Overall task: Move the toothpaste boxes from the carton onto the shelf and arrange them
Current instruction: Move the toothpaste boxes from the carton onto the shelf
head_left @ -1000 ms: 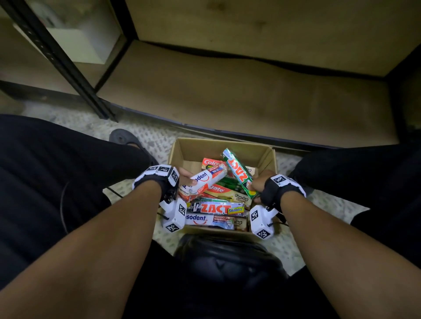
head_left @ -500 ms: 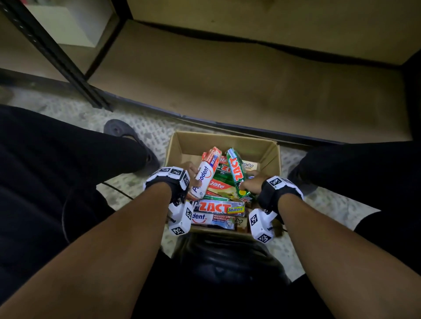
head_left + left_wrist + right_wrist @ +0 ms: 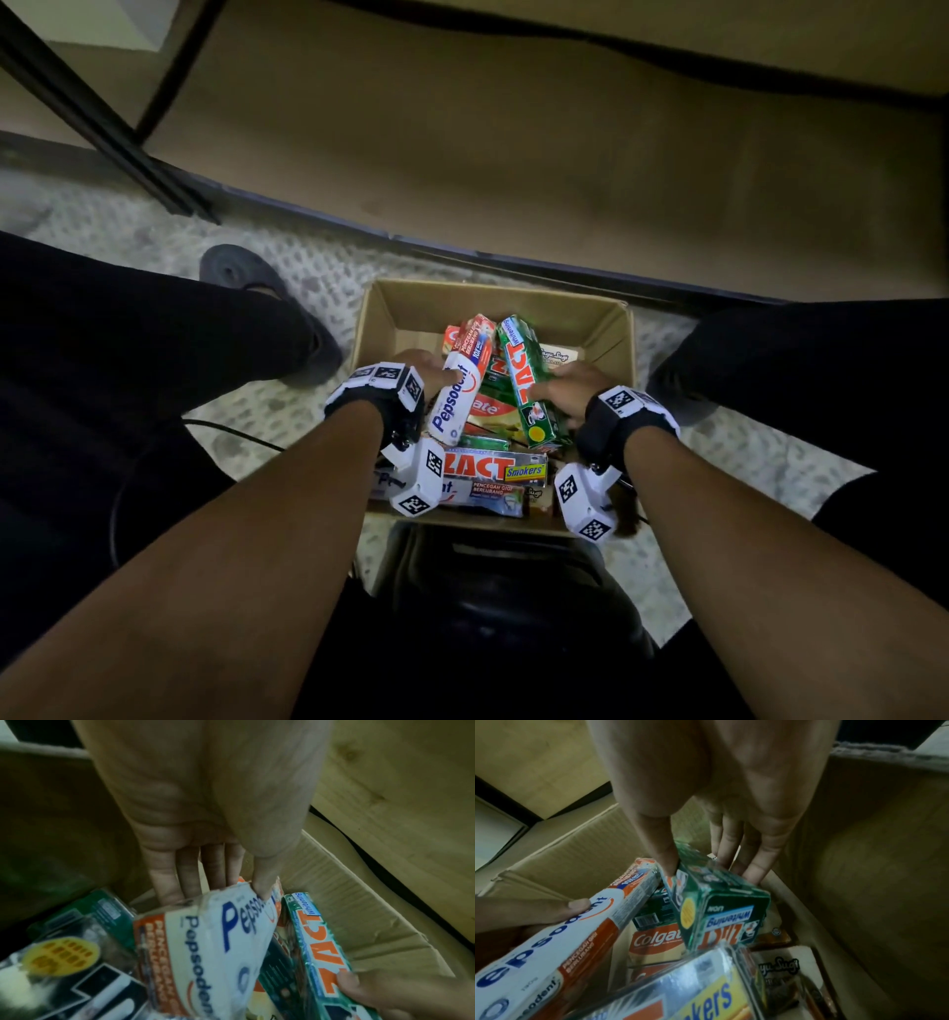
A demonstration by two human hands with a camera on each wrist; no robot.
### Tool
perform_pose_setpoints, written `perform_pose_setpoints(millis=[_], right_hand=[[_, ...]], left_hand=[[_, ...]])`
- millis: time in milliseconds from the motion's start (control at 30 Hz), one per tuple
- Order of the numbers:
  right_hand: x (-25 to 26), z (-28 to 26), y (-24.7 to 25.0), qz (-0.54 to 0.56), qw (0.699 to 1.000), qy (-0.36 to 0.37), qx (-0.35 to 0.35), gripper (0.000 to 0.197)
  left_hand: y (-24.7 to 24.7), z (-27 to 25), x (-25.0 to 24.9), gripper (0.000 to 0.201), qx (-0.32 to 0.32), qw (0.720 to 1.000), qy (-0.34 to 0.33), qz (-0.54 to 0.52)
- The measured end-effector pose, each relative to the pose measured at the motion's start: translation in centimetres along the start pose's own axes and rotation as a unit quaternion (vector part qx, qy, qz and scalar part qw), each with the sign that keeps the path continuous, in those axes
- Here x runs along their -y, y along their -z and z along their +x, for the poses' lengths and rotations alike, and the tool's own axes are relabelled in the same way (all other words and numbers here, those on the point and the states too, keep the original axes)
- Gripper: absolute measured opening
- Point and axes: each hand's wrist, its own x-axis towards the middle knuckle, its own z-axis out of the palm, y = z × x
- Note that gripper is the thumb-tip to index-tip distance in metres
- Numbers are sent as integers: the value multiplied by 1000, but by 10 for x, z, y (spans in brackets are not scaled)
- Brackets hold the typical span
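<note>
An open cardboard carton [image 3: 493,303] on the floor between my knees holds several toothpaste boxes. My left hand [image 3: 418,367] grips a white and red Pepsodent box [image 3: 459,385], tilted up out of the pile, thumb on its top face [image 3: 244,925]. My right hand [image 3: 562,390] grips a green Zact box [image 3: 526,383], also tilted up, thumb on one side and fingers on the other [image 3: 721,902]. A Colgate box [image 3: 654,941] and a silver Zact Smokers box [image 3: 495,467] lie below. The wooden shelf board [image 3: 513,144] lies beyond the carton.
A black shelf post [image 3: 102,123] stands at the upper left. My dark-clothed legs [image 3: 128,360] flank the carton, with a shoe [image 3: 241,272] on the speckled floor. A black bag [image 3: 508,591] sits against the carton's near side.
Both hands have raised their boxes and turned them more upright, side by side, pointing toward the shelf. The head view has tipped down slightly.
</note>
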Motion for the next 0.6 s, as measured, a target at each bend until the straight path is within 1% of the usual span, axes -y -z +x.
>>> perform_pose_setpoints(millis=[67, 100, 200, 233, 267, 300, 367, 467, 533, 600], right_hand=[[0, 1, -3, -8, 1000, 3, 6, 18], [0, 1, -4, -11, 1000, 3, 5, 19], [2, -5, -4, -6, 1000, 6, 0, 17], [2, -8, -4, 0, 1000, 5, 2, 15], [3, -12, -4, 7, 1000, 8, 2, 13], [4, -15, -4, 13, 1000, 10, 1, 15], [8, -24, -5, 23, 1000, 18, -2, 21], [12, -35, -4, 47, 998, 29, -7, 16], [12, -38, -3, 55, 998, 40, -2, 20], [20, -50, 0, 60, 997, 58, 3, 34]], left_hand=[[0, -1, -2, 54, -4, 1000, 6, -31], [0, -2, -2, 57, -2, 999, 12, -39], [-4, 10, 6, 88, 2, 996, 22, -85], [-7, 21, 12, 90, -4, 995, 22, -94], [-11, 37, 21, 88, -8, 995, 23, -99], [-11, 38, 22, 85, -15, 994, 20, -108], [-5, 22, 18, 76, -29, 991, 13, -129], [6, -18, 3, 51, -44, 988, 0, -151], [11, -33, -1, 51, -40, 985, -14, -165], [16, -44, -3, 56, -47, 982, -33, -178]])
